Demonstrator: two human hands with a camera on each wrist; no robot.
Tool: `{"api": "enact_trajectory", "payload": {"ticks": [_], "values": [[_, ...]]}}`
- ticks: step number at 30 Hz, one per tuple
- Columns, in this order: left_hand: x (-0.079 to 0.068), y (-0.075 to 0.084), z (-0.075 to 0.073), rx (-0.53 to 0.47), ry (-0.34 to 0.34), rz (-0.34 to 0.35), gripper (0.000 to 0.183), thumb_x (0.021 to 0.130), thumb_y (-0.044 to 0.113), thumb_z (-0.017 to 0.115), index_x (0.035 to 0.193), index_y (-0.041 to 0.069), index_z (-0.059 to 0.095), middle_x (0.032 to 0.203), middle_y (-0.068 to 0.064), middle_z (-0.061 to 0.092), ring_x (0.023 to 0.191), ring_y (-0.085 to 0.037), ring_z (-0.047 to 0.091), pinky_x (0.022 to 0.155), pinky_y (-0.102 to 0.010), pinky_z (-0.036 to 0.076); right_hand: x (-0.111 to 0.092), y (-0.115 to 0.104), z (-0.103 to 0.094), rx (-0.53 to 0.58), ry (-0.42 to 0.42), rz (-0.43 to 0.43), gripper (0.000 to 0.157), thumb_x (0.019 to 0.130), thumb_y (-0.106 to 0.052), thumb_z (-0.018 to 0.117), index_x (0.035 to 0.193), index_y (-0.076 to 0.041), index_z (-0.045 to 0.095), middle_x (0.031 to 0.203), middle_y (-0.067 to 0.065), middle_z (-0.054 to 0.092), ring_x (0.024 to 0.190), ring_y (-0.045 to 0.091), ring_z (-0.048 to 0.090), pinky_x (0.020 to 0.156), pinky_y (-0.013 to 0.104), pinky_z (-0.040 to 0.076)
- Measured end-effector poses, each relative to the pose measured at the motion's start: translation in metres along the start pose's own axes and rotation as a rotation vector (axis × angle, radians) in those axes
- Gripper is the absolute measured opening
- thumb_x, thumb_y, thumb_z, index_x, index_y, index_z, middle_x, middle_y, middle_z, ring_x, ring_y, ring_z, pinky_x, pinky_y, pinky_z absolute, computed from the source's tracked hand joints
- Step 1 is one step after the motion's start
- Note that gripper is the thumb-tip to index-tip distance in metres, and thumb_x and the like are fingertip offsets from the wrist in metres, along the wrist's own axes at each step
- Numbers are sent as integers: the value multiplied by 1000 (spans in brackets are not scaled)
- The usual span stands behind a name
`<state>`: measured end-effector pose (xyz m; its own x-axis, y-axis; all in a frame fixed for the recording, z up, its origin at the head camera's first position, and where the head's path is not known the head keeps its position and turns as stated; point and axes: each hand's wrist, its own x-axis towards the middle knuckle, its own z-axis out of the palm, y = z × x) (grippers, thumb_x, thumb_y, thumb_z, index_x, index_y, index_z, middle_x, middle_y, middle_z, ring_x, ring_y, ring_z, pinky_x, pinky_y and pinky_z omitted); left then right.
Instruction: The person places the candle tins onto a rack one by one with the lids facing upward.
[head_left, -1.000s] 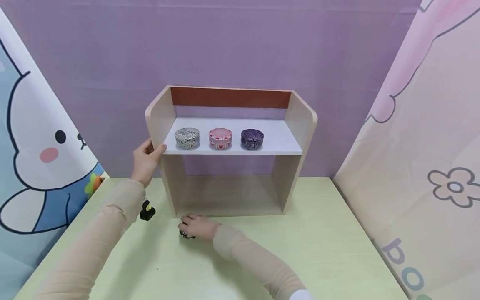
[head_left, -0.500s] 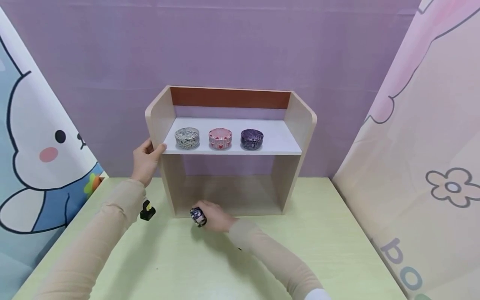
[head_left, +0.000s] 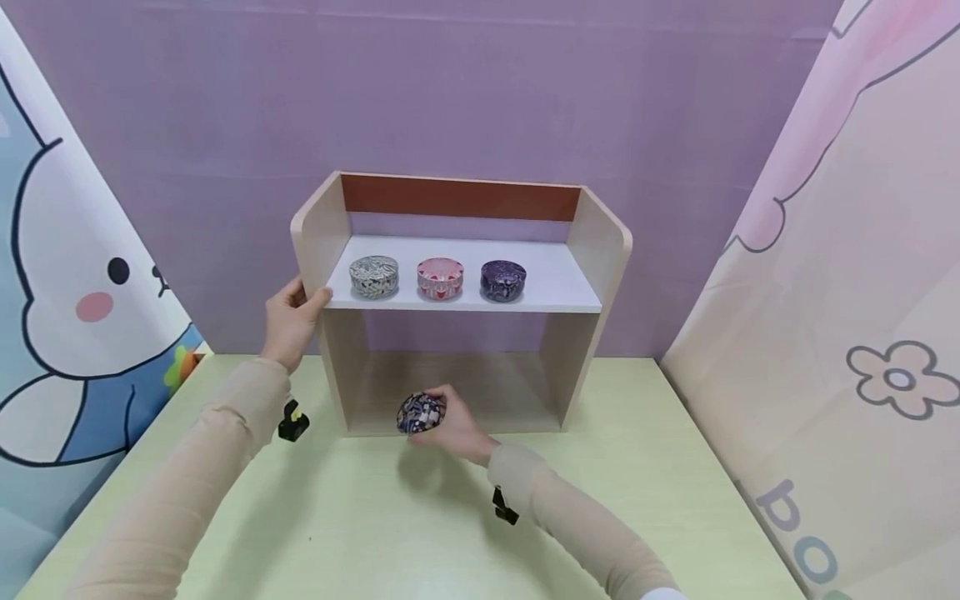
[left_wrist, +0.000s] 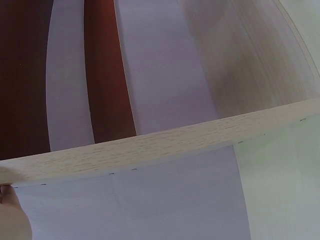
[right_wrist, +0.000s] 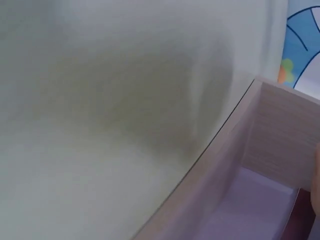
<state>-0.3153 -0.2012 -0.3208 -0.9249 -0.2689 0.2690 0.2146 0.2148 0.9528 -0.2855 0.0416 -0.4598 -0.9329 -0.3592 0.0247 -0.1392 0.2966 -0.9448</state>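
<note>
A small two-tier wooden shelf (head_left: 463, 307) stands on the table. My left hand (head_left: 291, 327) grips its left side panel (head_left: 347, 367), thumb at the front edge by the white upper board; the left wrist view shows part of this hand (left_wrist: 14, 220) at the panel. In my right hand (head_left: 459, 428) is a round dark floral tin (head_left: 420, 413), held in front of the lower compartment with its patterned face toward me. On the upper board sit three more round tins: black-and-white (head_left: 374, 277), pink with hearts (head_left: 440, 278), and dark purple (head_left: 503, 281).
The pale green tabletop (head_left: 360, 533) extends in front of the shelf. Behind it hangs a purple backdrop (head_left: 480, 92). Printed cartoon panels (head_left: 840, 275) flank both sides. A small black device (head_left: 505, 507) shows beneath the right wrist, another (head_left: 293, 421) by the left.
My right hand has lifted the floral tin from the table near the shelf's front left corner, moved it right and turned its patterned face into view. The left hand stays on the panel.
</note>
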Motion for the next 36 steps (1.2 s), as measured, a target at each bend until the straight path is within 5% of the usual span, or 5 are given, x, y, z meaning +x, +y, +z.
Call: {"api": "enact_trajectory", "payload": {"ticks": [9,13,20,36], "values": [[2,0,1,-7,23,13,51,89,27,56,137,16,44,126,-13,52,97,-4,52,80,-16,44,-8,4,-13,219,-46,-5,68,65,-4,79,124,-8,43,120,9,54,106,20,53,95,33,45],[2,1,0,6,14,5,52,89,29,56,138,16,42,130,-14,50,100,-7,52,85,-21,45,-11,-1,-19,286,-64,-25,69,67,0,76,126,-7,43,123,11,52,107,21,53,94,34,45],[3,-1,1,0,11,0,52,89,29,56,138,16,42,130,-14,50,102,-9,51,87,-24,45,-18,-8,-30,288,-96,-60,71,68,2,73,131,-16,46,132,11,46,117,26,49,96,35,44],[2,-1,1,-2,14,-19,52,90,31,54,138,18,42,132,-13,49,104,-9,51,94,-34,44,-36,-25,-64,225,-11,-87,69,69,-4,76,130,-10,46,127,14,49,111,22,51,94,30,45]]}}
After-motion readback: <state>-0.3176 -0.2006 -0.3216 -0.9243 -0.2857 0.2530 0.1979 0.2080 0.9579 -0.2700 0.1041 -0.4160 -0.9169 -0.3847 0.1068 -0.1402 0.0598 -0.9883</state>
